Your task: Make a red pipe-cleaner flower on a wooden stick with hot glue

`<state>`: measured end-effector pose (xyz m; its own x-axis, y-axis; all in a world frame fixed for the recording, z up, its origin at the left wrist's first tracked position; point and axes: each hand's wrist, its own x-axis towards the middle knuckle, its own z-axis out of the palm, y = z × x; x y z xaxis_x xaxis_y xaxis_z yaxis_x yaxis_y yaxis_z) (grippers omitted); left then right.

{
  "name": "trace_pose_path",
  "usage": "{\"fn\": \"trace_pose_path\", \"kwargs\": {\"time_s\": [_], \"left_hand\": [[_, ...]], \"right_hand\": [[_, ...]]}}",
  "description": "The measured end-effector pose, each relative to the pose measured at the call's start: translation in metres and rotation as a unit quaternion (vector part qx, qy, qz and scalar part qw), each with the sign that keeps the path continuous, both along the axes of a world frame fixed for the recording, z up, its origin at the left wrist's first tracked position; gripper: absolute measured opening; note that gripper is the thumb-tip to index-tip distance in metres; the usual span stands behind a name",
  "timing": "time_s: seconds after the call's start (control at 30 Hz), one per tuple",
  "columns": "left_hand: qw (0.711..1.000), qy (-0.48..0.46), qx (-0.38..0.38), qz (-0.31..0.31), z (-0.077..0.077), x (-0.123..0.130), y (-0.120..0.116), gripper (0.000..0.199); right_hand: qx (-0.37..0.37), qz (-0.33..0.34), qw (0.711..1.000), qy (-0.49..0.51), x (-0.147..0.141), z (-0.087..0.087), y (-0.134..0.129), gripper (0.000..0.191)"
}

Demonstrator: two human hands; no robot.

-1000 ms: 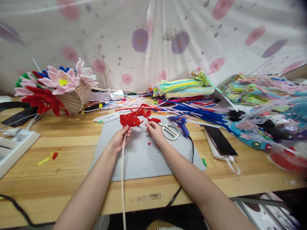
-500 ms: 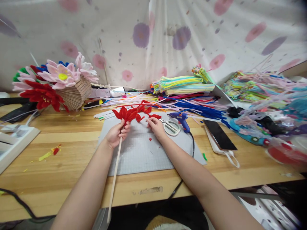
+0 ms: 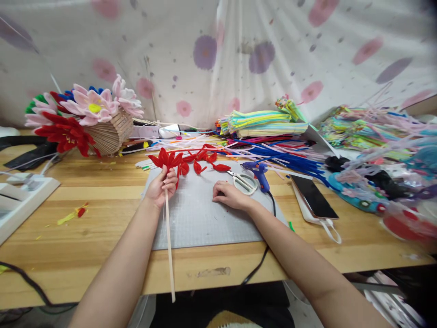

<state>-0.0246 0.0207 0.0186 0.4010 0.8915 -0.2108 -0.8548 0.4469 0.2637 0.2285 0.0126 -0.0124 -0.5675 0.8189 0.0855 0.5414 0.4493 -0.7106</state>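
Observation:
My left hand [image 3: 163, 187] is closed around a pale stick [image 3: 170, 246] just under a red fuzzy pipe-cleaner flower [image 3: 166, 158]. The flower is at the top; the stick's lower end reaches past the table's front edge. My right hand [image 3: 229, 195] is low over the grey cutting mat [image 3: 205, 232], fingers curled down and pressed together; whatever they hold, if anything, is hidden. Just beyond it lie white-handled scissors [image 3: 246, 183] and a loose red petal [image 3: 221, 168]. More red petals [image 3: 199, 167] lie at the mat's far side, right of the flower.
A blue glue gun [image 3: 261, 174] with a black cord lies right of the scissors. Farther right is a phone [image 3: 316, 197] on a white power bank. Pipe-cleaner bundles [image 3: 262, 123] line the back. At left are a basket of fuzzy flowers [image 3: 111, 132] and a power strip [image 3: 30, 196].
My right hand has drawn back from the red petals toward me, over the spot where a small red scrap lay. My left hand has shifted slightly left with the flower, and the stick's lower end has swung right.

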Motion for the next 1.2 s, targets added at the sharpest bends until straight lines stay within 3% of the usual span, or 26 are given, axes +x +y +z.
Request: {"fn": "trace_pose_path", "kwargs": {"time_s": [0.1,0.17,0.27,0.37,0.53,0.7,0.77,0.83,0.9,1.03,1.1,1.2], "left_hand": [[1.0,-0.023,0.015,0.012,0.002,-0.004,-0.001,0.029],[0.997,-0.051,0.039,0.037,0.005,-0.012,-0.002,0.028],[0.985,-0.113,0.102,0.084,0.009,-0.026,-0.003,0.026],[0.964,-0.163,0.164,0.133,0.009,-0.037,-0.004,0.024],[0.95,-0.143,0.223,0.168,0.002,-0.046,-0.004,0.018],[0.919,-0.103,0.293,0.244,0.001,-0.055,-0.006,0.012],[0.91,-0.075,0.308,0.268,0.002,-0.058,-0.007,0.012],[0.915,-0.059,0.291,0.274,0.003,-0.06,-0.008,0.013],[0.936,-0.038,0.242,0.254,0.007,-0.059,-0.008,0.015],[0.982,0.108,0.109,0.106,0.018,-0.046,-0.008,0.022],[0.969,0.236,0.066,0.037,0.024,-0.034,-0.009,0.027],[0.898,0.431,0.092,0.005,0.032,-0.016,-0.011,0.024]], "right_hand": [[-0.028,-0.115,0.991,0.069,-0.004,-0.01,0.0,0.008],[-0.083,-0.147,0.975,0.146,-0.006,-0.015,0.002,0.007],[-0.135,-0.144,0.955,0.222,-0.01,-0.014,0.007,0.013],[-0.101,-0.147,0.96,0.214,-0.026,0.0,0.012,0.014],[-0.031,-0.121,0.98,0.156,-0.084,0.023,0.022,0.014],[-0.09,-0.152,0.973,0.148,-0.139,0.024,0.035,0.02],[-0.158,-0.097,0.967,0.176,-0.15,0.021,0.038,0.023],[-0.22,0.009,0.955,0.197,-0.152,0.019,0.039,0.03],[-0.235,0.058,0.948,0.205,-0.146,0.018,0.038,0.031],[-0.201,-0.026,0.958,0.204,-0.117,0.013,0.034,0.017],[-0.201,-0.054,0.952,0.223,-0.098,0.01,0.03,0.017],[-0.2,-0.096,0.937,0.271,-0.071,0.005,0.024,0.023]]}}
